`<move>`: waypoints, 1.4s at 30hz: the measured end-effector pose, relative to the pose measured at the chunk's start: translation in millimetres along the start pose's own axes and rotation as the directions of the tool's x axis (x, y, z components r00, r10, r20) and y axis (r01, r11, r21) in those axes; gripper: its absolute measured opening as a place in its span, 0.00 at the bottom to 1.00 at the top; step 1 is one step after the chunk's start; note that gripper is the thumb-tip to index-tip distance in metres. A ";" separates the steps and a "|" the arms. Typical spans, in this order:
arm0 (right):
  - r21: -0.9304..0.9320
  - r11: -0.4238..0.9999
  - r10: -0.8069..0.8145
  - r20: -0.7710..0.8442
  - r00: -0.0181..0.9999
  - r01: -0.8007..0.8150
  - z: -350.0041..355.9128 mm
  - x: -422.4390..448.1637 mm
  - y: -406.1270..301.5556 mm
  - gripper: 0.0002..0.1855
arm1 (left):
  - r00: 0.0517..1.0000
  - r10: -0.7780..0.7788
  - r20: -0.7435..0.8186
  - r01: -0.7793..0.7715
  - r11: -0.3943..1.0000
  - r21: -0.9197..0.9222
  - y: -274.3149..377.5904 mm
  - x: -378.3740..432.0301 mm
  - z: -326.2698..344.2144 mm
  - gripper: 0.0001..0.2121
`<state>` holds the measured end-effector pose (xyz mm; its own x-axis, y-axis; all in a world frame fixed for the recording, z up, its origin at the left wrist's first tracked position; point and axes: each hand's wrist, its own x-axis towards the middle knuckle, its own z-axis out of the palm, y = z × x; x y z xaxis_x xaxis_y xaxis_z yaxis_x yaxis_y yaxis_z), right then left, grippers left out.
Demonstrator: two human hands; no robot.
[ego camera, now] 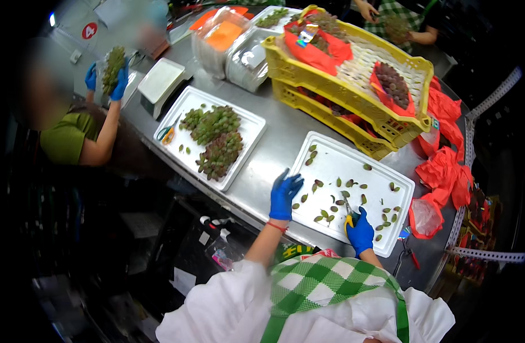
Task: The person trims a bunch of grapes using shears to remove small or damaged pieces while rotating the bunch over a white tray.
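Observation:
My left hand (284, 195), in a blue glove, is at the left edge of a white tray (406, 182), fingers apart and holding nothing. My right hand (360, 231), gloved too, grips small scissors (349, 209) with yellow on the handle, their blades pointing away over the tray. Loose grapes (324, 213) lie scattered on this tray. To the left, a second white tray (256, 128) holds green and reddish grape bunches (219, 145) and another pair of scissors (169, 133) with green and orange handles.
Stacked yellow crates (348, 103) with red-wrapped grapes stand beyond my tray. Clear plastic containers (247, 55) and a scale (162, 81) are farther left. Crumpled red wrapping (444, 171) and red-handled pliers or shears (410, 257) lie right. A co-worker's gloved hands (119, 81) hold grapes; another person stands opposite.

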<state>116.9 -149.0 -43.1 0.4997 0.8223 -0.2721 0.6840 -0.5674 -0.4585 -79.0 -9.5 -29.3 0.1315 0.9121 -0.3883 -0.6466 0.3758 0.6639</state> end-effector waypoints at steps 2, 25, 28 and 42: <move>0.038 0.994 -0.095 -0.073 0.993 0.098 8.0 1.7 4.9 0.32 | 0.996 -0.065 0.060 0.056 0.988 0.142 -4.9 -10.8 14.4 0.18; -0.228 0.767 -0.602 -0.579 0.550 0.600 -190.7 139.9 -142.1 0.30 | 0.939 -0.215 0.268 0.065 0.877 0.477 -33.7 -9.9 41.2 0.14; -0.404 0.871 -0.467 -0.512 0.720 0.278 -191.3 192.0 -150.7 0.45 | 0.946 -0.202 0.252 0.067 0.886 0.459 -29.2 -10.5 41.6 0.14; 0.457 0.814 -0.173 -0.399 0.901 0.359 -218.3 265.5 -127.6 0.52 | 0.921 -0.188 0.340 0.017 0.894 0.448 -15.5 -11.1 45.9 0.15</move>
<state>278.3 132.3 127.9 0.5434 0.8217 0.1717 0.4935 -0.1473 -0.8572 -36.0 -17.9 -5.9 0.4983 0.8253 -0.2656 -0.2388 0.4252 0.8730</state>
